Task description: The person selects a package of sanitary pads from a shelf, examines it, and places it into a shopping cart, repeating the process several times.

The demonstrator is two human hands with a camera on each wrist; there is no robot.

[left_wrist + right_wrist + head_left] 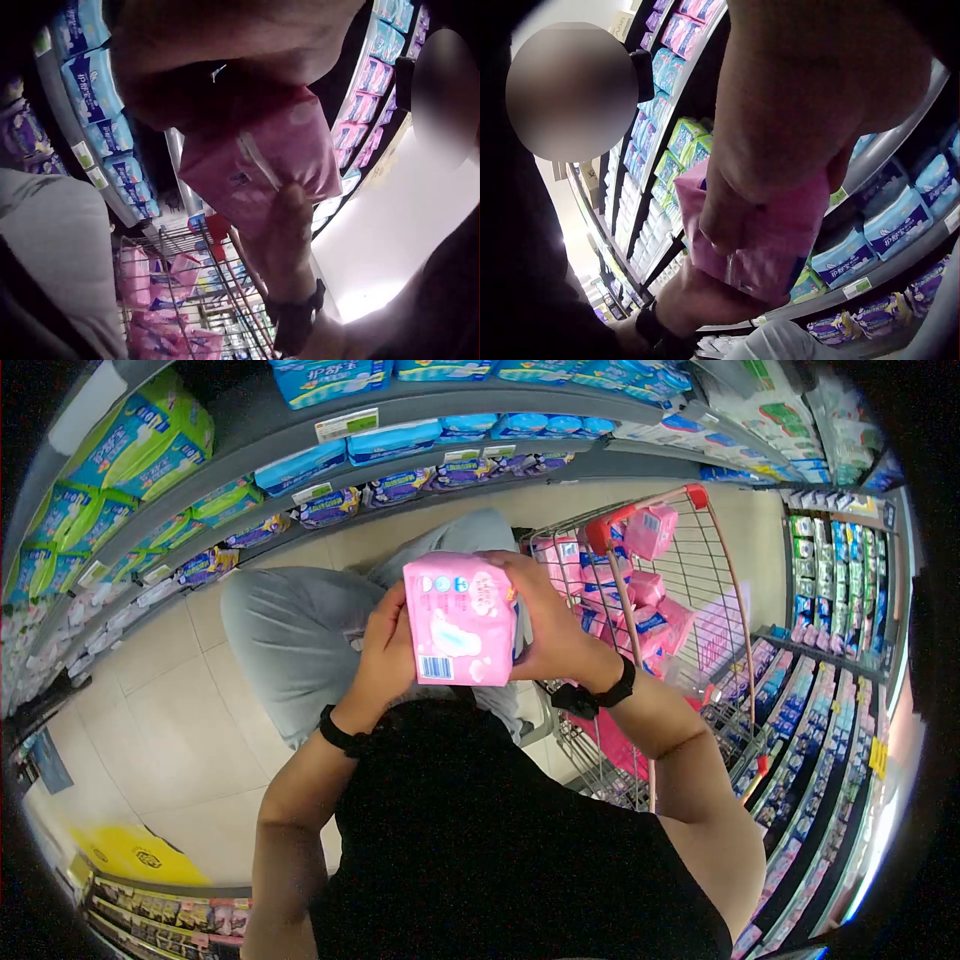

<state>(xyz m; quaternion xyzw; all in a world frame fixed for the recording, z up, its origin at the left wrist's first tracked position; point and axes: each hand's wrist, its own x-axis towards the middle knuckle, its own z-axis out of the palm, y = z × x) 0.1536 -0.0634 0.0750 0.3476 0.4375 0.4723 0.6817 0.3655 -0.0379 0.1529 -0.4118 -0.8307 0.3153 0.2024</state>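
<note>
A pink package (pixel 462 622) with a barcode at its lower left is held between both hands above the person's lap. The left hand (pixel 388 645) grips its left side, and the right hand (pixel 545 622) grips its right side with the fingers over the upper corner. In the left wrist view the package (pixel 259 157) shows a side with a pale strip, the right hand (pixel 289 240) against its lower part. In the right wrist view the package (pixel 780 232) lies between the right hand (pixel 795 112) and the left hand (pixel 705 300) below.
A wire shopping cart (pixel 735 560) with several pink packages (pixel 650 532) stands to the right. Shelves of blue packages (pixel 395 440) and green packages (pixel 150 435) run along the front and left. More shelves (pixel 820 730) stand at the right. Tiled floor (pixel 190 730) lies to the left.
</note>
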